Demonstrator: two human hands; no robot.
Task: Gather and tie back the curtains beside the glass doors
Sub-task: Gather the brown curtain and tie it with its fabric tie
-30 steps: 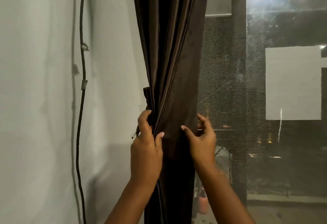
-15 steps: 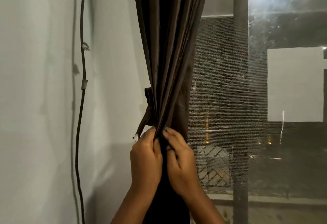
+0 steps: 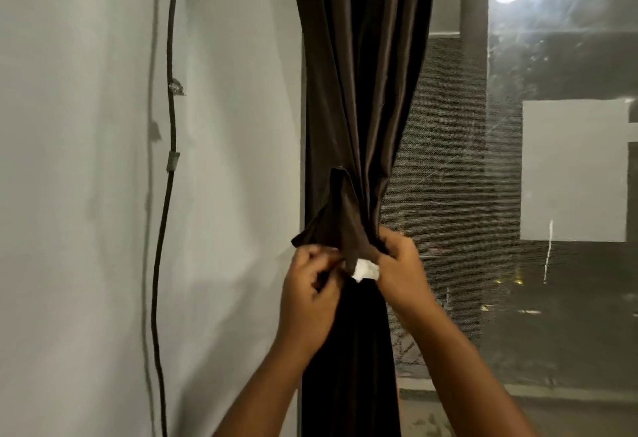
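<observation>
Curtain (image 3: pixel 359 91) of dark brown cloth hangs gathered into one narrow bundle between the wall (image 3: pixel 86 195) and the glass door (image 3: pixel 552 160), and a tie-back strap (image 3: pixel 345 226) of the same cloth lies across its front at the narrowest place. Left hand (image 3: pixel 310 295) has its fingers curled on the strap's left end, and right hand (image 3: pixel 402 274) pinches the other end, where a white patch (image 3: pixel 366 269) shows. A black cable (image 3: pixel 169 195) runs down the wall.

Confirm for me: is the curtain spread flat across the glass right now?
No, the curtain is bunched into a narrow bundle, with the left hand and right hand holding its tie-back strap.
</observation>
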